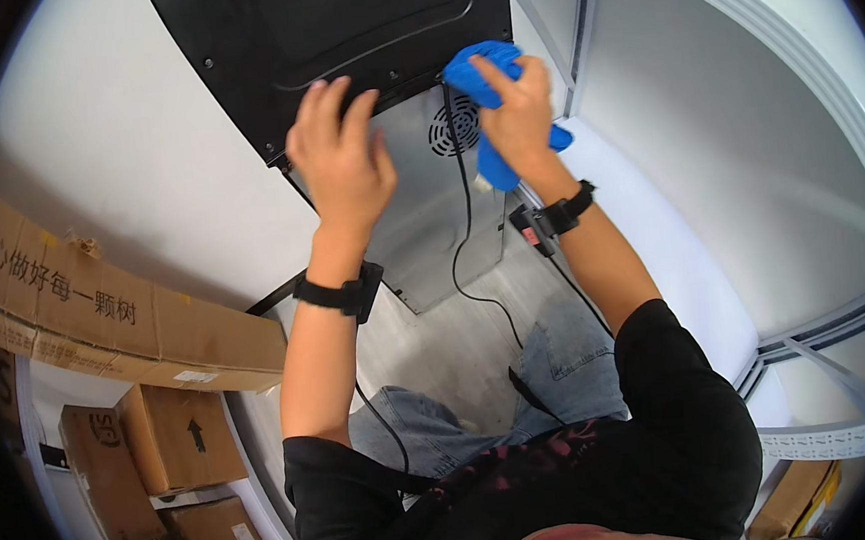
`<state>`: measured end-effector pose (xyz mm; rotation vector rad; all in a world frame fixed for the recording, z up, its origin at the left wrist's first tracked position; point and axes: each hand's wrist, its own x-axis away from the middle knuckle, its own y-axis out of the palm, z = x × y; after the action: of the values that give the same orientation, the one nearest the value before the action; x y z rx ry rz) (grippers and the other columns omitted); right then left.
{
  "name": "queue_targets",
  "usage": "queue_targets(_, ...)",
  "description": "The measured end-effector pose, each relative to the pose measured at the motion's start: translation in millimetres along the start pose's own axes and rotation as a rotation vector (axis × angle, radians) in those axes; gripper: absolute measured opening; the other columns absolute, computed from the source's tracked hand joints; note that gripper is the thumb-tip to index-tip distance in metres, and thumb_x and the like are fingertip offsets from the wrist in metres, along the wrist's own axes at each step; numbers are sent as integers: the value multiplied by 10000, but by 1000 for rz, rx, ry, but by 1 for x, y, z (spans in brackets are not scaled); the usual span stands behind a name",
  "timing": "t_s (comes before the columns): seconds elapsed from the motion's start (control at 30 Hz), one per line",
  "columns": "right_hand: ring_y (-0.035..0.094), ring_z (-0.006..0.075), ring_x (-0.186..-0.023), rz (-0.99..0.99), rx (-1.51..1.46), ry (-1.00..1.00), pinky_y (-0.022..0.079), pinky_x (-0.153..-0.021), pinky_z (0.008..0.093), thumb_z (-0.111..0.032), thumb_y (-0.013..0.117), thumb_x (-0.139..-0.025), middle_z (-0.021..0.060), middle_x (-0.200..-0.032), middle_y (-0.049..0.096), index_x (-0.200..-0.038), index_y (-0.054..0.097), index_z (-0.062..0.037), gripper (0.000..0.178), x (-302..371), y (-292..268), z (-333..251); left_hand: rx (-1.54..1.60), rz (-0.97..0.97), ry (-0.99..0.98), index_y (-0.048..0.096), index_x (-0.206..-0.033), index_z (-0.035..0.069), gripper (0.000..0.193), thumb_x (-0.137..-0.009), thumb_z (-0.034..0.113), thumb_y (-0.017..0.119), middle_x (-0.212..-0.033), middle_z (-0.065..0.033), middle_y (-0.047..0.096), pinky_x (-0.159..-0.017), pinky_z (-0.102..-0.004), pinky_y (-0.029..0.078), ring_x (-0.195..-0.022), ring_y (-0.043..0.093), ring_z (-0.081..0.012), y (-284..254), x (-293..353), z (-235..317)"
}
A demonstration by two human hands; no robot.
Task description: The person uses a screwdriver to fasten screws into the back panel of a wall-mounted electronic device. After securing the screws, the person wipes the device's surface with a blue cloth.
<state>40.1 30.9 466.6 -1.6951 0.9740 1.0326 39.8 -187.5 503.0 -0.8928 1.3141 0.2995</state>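
My right hand [522, 118] grips a blue cloth [479, 71] by the lower right edge of a black panel [345, 25] on an appliance. Part of the cloth hangs below my palm. To the left, my left hand [341, 161] has its fingers spread, nothing in them, in front of the panel's lower edge; whether the fingertips touch it I cannot tell. Below the black part is a grey metal panel [434, 220] with a round slotted vent [453, 128]. A black cord [466, 192] hangs down past the vent to the floor. Each wrist wears a black strap with a small device.
A long cardboard box [113, 292] lies on the left, with several smaller cartons [181, 438] below it. A white wall [101, 113] stands at the left and grey framed panels [714, 130] at the right. A carton [795, 500] shows at the lower right.
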Motion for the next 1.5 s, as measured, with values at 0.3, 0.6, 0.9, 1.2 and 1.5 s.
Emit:
queue_targets(0.3,486,371,-940,37,85,49,460,-786,412,30,661,-574,174,-1004,471,-1110,676,-176,574,1,4,15,-29,-260,-60,358,-1413,123,841,-698,346,742,-1525,-99,224,-1085,-563,58,-1430,99,-327,59,7,31)
queue_targets(0.6,488,356,-918,16,-5,-134,446,-762,413,19,644,-562,169,-984,498,-1082,688,-157,551,-17,8,-22,-167,-325,-52,397,-1402,104,740,-712,302,577,-1539,-118,202,-1098,-529,-82,-1441,52,-329,74,14,29)
queue_targets(0.9,483,361,-904,21,188,-65,446,-715,421,13,637,-572,182,-964,503,-1103,673,-146,555,-25,-7,17,-145,-240,-30,383,-1422,130,808,-639,200,567,-1536,-99,225,-1109,-511,-45,-1437,102,-315,72,11,32)
queue_targets(1.2,482,387,-990,-82,109,175,444,-835,416,42,633,-550,209,-1030,491,-1156,654,-164,640,29,3,24,-140,-285,-16,442,-1379,147,787,-610,89,598,-1525,-80,248,-1084,-554,95,-1420,146,-334,58,6,35)
queue_targets(1.5,472,360,-906,-89,41,-20,457,-725,416,50,621,-570,162,-969,477,-1088,679,-163,562,30,13,-8,-102,-265,-15,614,-1200,134,619,-596,2,605,-1501,-86,299,-1064,-556,166,-1400,193,-342,51,4,39)
